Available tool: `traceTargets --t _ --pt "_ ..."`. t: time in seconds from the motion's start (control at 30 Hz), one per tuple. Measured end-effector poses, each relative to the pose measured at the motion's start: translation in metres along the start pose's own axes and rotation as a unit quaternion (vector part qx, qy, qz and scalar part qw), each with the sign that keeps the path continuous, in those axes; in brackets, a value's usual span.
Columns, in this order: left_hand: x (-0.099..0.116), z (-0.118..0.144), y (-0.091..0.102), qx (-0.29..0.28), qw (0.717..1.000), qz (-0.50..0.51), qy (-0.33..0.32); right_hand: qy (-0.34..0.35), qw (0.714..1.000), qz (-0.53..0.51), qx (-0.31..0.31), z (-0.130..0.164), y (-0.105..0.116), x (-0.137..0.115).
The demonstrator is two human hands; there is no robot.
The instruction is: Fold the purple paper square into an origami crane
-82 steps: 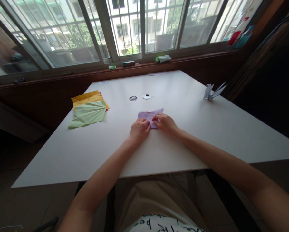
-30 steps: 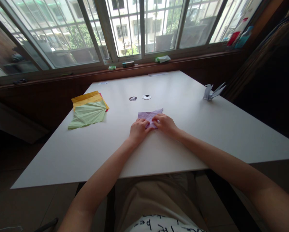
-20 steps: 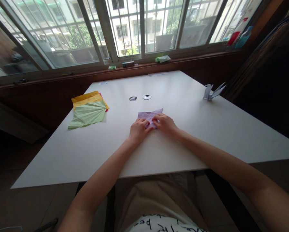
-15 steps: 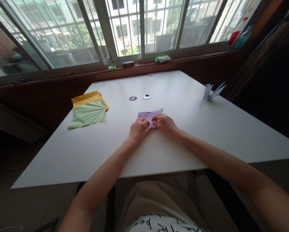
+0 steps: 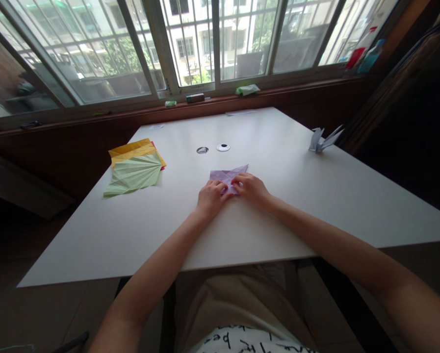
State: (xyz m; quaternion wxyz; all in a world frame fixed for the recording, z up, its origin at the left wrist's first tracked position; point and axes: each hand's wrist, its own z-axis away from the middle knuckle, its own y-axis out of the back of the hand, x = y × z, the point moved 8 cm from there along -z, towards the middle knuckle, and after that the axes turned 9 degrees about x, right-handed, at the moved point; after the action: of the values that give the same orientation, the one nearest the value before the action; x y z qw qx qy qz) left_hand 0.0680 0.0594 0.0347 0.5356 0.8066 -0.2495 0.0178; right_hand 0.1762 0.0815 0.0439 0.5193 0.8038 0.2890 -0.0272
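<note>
A small purple origami paper point(image 5: 225, 175) with crease lines lies on the white table point(image 5: 278, 230), one pointed corner toward the upper right. My left hand point(image 5: 211, 197) is closed on its near left part, fingers bent and pressed to the sheet. From the right, my right hand point(image 5: 252, 188) grips the near right part with curled fingers. Both sets of fingertips almost meet at the paper's near edge, and they hide much of that edge.
Pleated green paper point(image 5: 133, 174) overlaps yellow paper point(image 5: 131, 149) at the left. Two round discs, one a dark-centred white disc point(image 5: 223, 147), lie beyond my hands. A folded paper crane point(image 5: 321, 141) stands at the right edge. Behind the table runs a windowsill point(image 5: 220, 100) with small items.
</note>
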Motion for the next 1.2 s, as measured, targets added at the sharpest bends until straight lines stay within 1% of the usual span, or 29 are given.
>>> traceTargets --t 0.7,0.93,1.2 --pt "0.0021 0.0003 0.0003 -0.006 1.000 -0.009 -0.008 0.010 1.000 -0.005 0.000 -0.0003 -0.0038 0.0014" --pt "0.0032 0.0004 0.0011 -0.003 0.999 -0.034 -0.014 0.017 1.000 0.010 -0.005 -0.0006 -0.0021 -0.0010" --pt "0.0036 0.0005 0.0025 -0.001 0.999 -0.033 -0.009 0.022 0.999 0.018 -0.014 -0.0006 0.0001 -0.0042"
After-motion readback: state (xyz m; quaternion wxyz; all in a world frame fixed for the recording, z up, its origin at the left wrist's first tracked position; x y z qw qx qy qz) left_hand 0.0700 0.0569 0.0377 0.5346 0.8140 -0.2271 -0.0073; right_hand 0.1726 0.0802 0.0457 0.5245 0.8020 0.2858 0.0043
